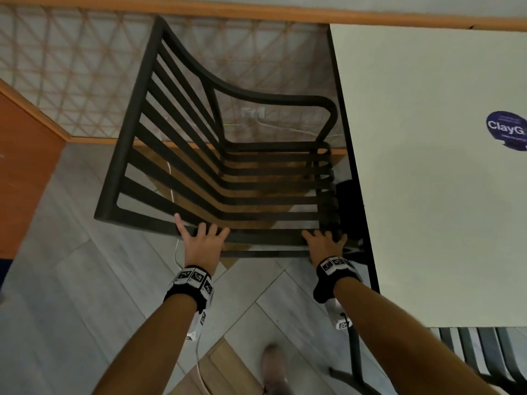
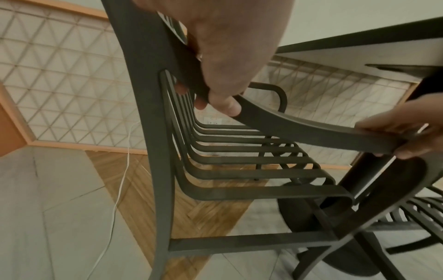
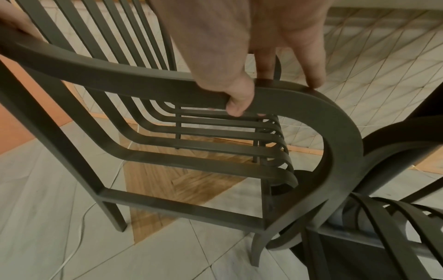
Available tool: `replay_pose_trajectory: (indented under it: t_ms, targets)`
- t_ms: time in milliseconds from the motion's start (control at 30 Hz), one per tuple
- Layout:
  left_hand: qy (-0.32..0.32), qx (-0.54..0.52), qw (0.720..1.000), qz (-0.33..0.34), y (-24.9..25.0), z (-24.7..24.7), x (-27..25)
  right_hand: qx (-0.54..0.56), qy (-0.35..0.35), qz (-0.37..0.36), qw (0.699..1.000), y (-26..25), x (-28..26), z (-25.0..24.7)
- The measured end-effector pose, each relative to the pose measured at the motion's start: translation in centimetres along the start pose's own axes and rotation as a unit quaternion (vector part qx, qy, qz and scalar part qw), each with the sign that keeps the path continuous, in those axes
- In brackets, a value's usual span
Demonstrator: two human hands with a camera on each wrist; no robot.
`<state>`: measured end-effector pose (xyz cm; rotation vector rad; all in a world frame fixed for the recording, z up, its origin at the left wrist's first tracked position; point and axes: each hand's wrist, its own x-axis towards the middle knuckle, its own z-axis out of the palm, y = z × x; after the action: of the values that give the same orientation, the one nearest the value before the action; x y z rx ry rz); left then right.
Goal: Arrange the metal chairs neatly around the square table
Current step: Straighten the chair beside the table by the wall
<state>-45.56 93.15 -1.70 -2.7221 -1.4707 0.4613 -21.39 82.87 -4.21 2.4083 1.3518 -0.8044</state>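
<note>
A dark metal slatted chair (image 1: pixel 228 178) stands left of the white square table (image 1: pixel 427 166), its seat front close to the table's black edge and its backrest away from it. Both hands hold the chair's near armrest. My left hand (image 1: pixel 202 238) grips it near the backrest, thumb under the rail (image 2: pixel 299 128) and fingers curled over the far side. My right hand (image 1: pixel 325 243) holds the front curved end (image 3: pixel 335 117), thumb (image 3: pixel 239 106) against the rail's side and fingers on top. A second slatted chair (image 1: pixel 484 352) shows at the table's near side.
The table's black round base (image 1: pixel 350 206) sits just beyond the chair's front. A white cable (image 2: pixel 120 189) runs across the tiled floor under the chair. A lattice-patterned wall panel (image 1: pixel 71 67) stands behind, an orange unit (image 1: pixel 22 166) at left. My shoe (image 1: pixel 273 366) is below.
</note>
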Motion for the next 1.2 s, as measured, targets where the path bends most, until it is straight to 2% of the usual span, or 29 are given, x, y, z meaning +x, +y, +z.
replay_pose_trajectory:
  t_ms: [267,567,700,800,933,1033,1133,1200]
  targets:
    - [0.038,-0.027,0.999,-0.013,0.5,1.4,-2.3,0.011,-0.008,0.013,1.000,0.1,-2.6,1.7]
    - [-0.029,-0.008,0.998,-0.057,1.7,0.7,-2.4,-0.011,0.015,0.003,1.000,0.1,-2.5,2.1]
    - [-0.042,-0.023,0.996,-0.072,3.3,0.0,-3.6,0.011,0.057,-0.046,0.997,-0.4,-4.3,1.7]
    - [-0.063,-0.035,0.994,-0.078,4.7,-1.2,-4.9,0.075,0.088,-0.075,0.990,-1.1,-6.5,0.6]
    - [-0.121,0.002,0.992,-0.020,6.5,-3.7,-7.1,0.202,0.095,-0.113,0.968,-1.5,-11.2,-1.5]
    - [-0.118,0.009,0.993,0.017,7.9,-6.1,-9.3,0.272,0.090,-0.181,0.941,-0.5,-15.6,-3.7]
    - [-0.093,0.000,0.992,0.090,10.3,-9.1,-11.4,0.295,0.122,-0.241,0.916,3.8,-20.4,-7.0]
    - [-0.085,-0.042,0.986,0.140,12.6,-11.3,-12.9,0.288,0.158,-0.248,0.911,8.6,-23.5,-9.2]
